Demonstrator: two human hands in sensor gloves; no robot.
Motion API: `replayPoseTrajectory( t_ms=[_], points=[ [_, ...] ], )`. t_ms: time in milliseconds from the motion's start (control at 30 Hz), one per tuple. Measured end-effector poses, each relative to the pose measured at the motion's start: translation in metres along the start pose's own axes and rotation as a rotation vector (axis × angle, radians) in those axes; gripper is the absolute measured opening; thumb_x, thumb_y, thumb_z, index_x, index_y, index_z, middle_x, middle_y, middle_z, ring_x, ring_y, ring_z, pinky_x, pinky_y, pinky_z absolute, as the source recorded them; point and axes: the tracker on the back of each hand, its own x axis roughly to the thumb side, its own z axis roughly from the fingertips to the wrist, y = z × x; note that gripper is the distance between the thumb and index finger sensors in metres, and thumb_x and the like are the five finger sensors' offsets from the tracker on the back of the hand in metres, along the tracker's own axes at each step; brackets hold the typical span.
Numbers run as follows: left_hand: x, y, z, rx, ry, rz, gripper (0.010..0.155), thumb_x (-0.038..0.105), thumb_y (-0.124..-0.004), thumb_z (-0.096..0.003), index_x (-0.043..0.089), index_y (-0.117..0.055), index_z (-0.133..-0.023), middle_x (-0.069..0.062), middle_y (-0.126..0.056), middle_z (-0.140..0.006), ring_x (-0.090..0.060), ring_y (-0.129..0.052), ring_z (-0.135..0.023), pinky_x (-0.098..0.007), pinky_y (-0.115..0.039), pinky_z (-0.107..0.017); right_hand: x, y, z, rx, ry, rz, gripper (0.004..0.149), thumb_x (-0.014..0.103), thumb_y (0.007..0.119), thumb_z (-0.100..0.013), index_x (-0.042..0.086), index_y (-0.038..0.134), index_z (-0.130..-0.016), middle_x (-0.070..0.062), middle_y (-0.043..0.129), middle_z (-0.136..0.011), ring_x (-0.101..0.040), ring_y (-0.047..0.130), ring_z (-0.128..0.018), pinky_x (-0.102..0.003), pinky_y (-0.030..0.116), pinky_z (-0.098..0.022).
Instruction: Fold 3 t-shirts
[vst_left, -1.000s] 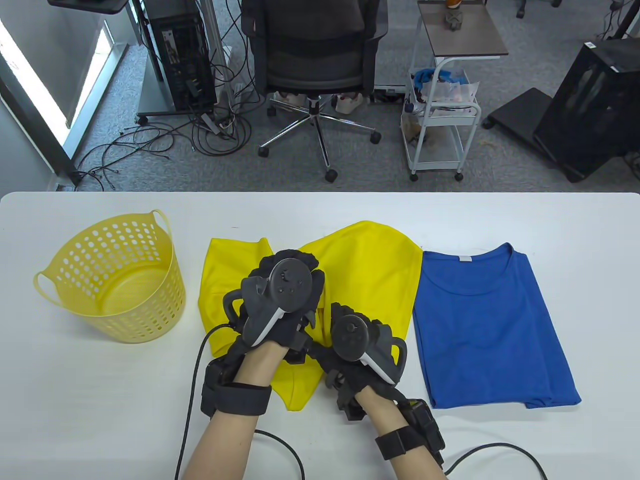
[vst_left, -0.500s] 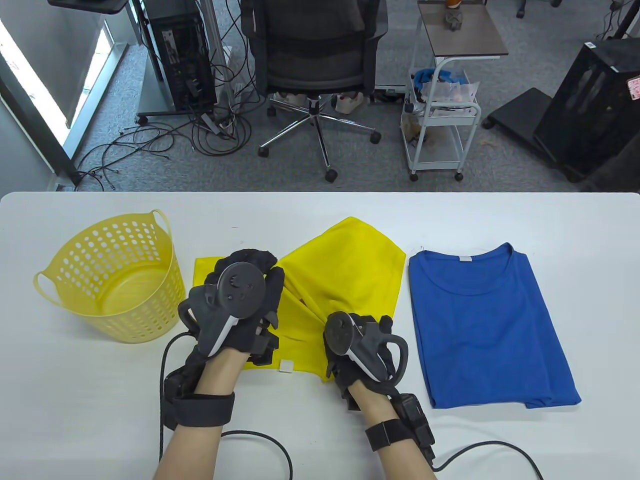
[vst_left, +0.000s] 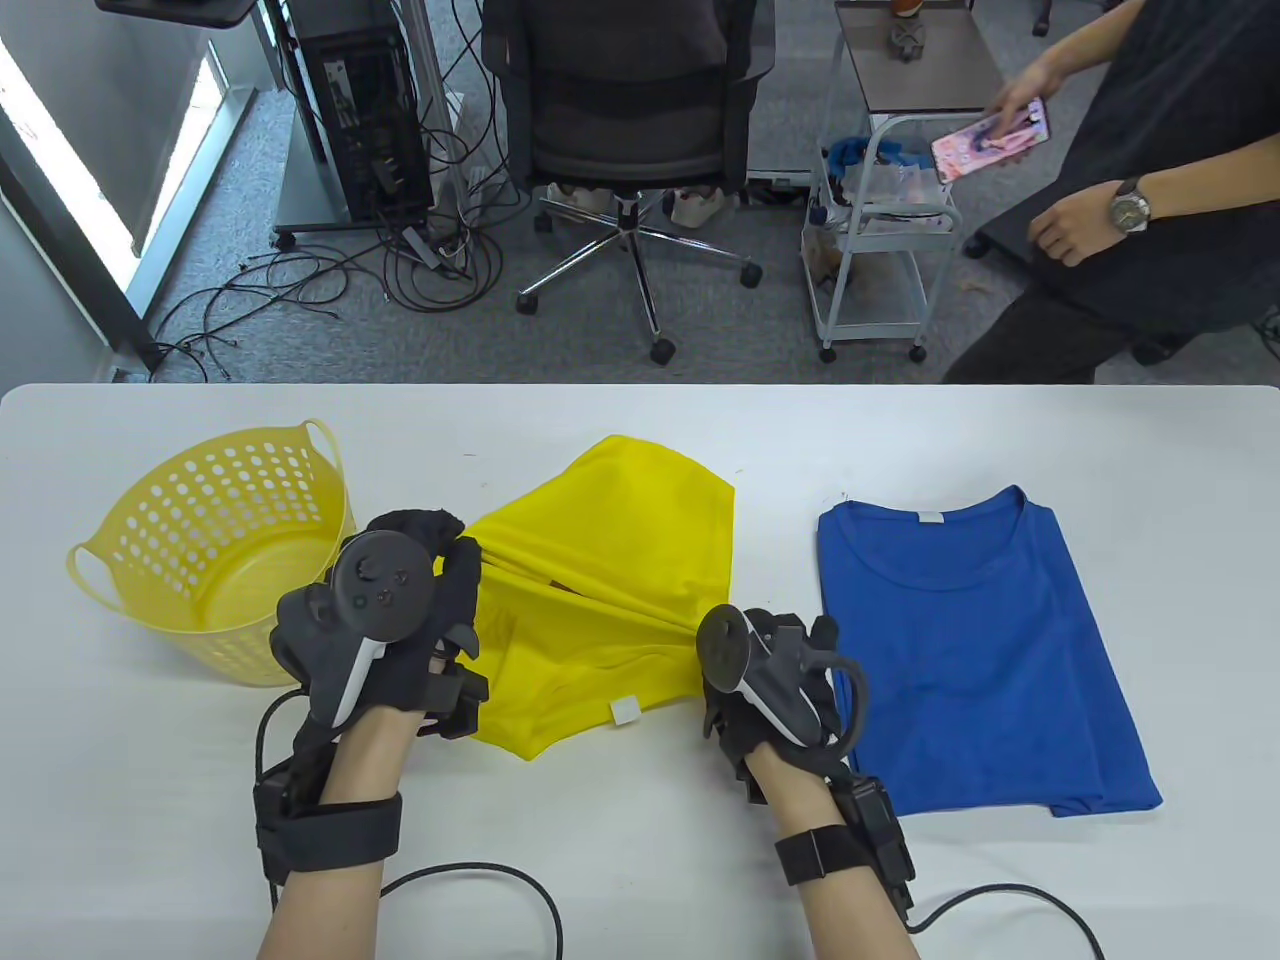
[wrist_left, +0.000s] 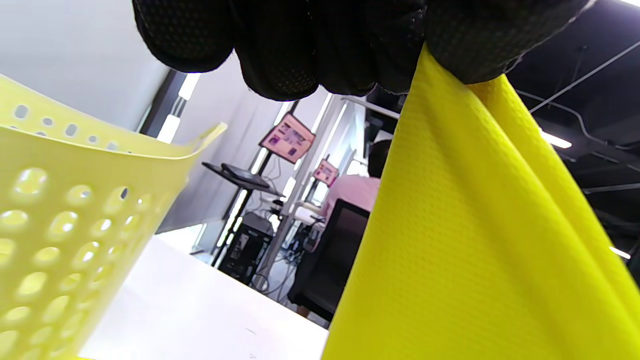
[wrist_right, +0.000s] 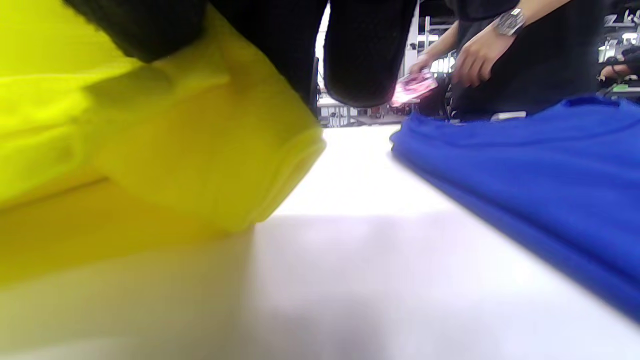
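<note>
The yellow t-shirt (vst_left: 610, 560) is in the middle of the white table (vst_left: 640, 420), between the yellow basket (vst_left: 220, 560) on the left and the blue t-shirt (vst_left: 975, 650) on the right. The left hand (vst_left: 400, 610) pinches one side of the yellow t-shirt; in the left wrist view its fingers (wrist_left: 310, 45) are curled together on the cloth (wrist_left: 465, 225), which hangs down from them. The right hand (vst_left: 765, 670) holds the other side, and its fingers (wrist_right: 365, 55) are closed on the yellow cloth (wrist_right: 175, 130) just above the table. Between the two hands the cloth is pulled into tight folds, and the lower part lies on the table with a small white label (vst_left: 625, 710) showing. The blue t-shirt lies flat, apart from the yellow one, with its neck toward the far edge. Behind the table a person (vst_left: 1150, 200) stands with a phone (vst_left: 990, 135) in one hand, beside a small white cart (vst_left: 880, 260).
</note>
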Motion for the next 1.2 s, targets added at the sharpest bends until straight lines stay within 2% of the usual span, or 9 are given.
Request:
replayPoseTrajectory(
  t_ms=[200, 333, 433, 667, 967, 1200],
  points=[
    [-0.012, 0.011, 0.0, 0.002, 0.031, -0.005, 0.04, 0.052, -0.073, -0.0416, 0.032, -0.081, -0.076, 0.001, -0.081, -0.079, -0.022, -0.08, -0.075, -0.043, -0.073, -0.059, -0.015, -0.054, -0.004, -0.135, -0.015, -0.068, 0.041, 0.038, 0.078, -0.042, 0.028, 0.078, -0.082, 0.001, 0.09, -0.081, -0.033, 0.087, -0.081, -0.067, 0.054, -0.069],
    [-0.019, 0.012, 0.004, -0.063, 0.048, -0.062, 0.04, 0.051, -0.073, -0.042, 0.031, -0.082, -0.075, 0.0, -0.081, -0.079, -0.023, -0.08, -0.075, -0.044, -0.073, -0.059, -0.024, -0.088, -0.002, -0.188, -0.064, -0.104, 0.041, 0.039, 0.08, -0.04, 0.028, 0.081, -0.08, 0.0, 0.092, -0.074, -0.026, 0.092, -0.067, -0.057, 0.065, -0.064],
    [-0.026, 0.005, 0.009, -0.127, 0.046, -0.098, 0.04, 0.051, -0.073, -0.0421, 0.031, -0.083, -0.074, 0.0, -0.082, -0.079, -0.023, -0.081, -0.075, -0.044, -0.073, -0.059, -0.027, -0.099, 0.005, -0.214, -0.103, -0.1, 0.041, 0.039, 0.08, -0.04, 0.027, 0.082, -0.079, 0.0, 0.093, -0.071, -0.025, 0.093, -0.062, -0.056, 0.066, -0.062],
    [-0.038, -0.015, 0.022, -0.263, 0.051, -0.167, 0.039, 0.051, -0.074, -0.0425, 0.03, -0.085, -0.074, 0.0, -0.083, -0.078, -0.024, -0.081, -0.075, -0.045, -0.073, -0.059, -0.022, -0.094, 0.021, -0.179, -0.214, 0.055, 0.041, 0.035, 0.079, -0.04, 0.025, 0.082, -0.079, -0.001, 0.093, -0.071, -0.026, 0.093, -0.062, -0.056, 0.066, -0.062],
    [-0.047, -0.024, 0.037, -0.385, 0.045, -0.195, 0.039, 0.049, -0.073, -0.0435, 0.029, -0.085, -0.075, -0.002, -0.082, -0.079, -0.025, -0.08, -0.074, -0.045, -0.072, -0.059, -0.028, -0.079, 0.025, 0.032, -0.279, 0.016, 0.04, 0.034, 0.08, -0.04, 0.023, 0.084, -0.078, -0.003, 0.095, -0.069, -0.025, 0.094, -0.06, -0.053, 0.069, -0.061],
    [-0.053, -0.045, 0.047, -0.457, 0.03, -0.199, 0.039, 0.049, -0.073, -0.0438, 0.029, -0.084, -0.076, -0.001, -0.082, -0.08, -0.024, -0.08, -0.075, -0.045, -0.071, -0.06, -0.04, -0.06, 0.029, 0.174, -0.307, 0.033, 0.04, 0.036, 0.08, -0.04, 0.026, 0.084, -0.078, 0.0, 0.094, -0.072, -0.029, 0.092, -0.069, -0.058, 0.064, -0.063]
  ],
)
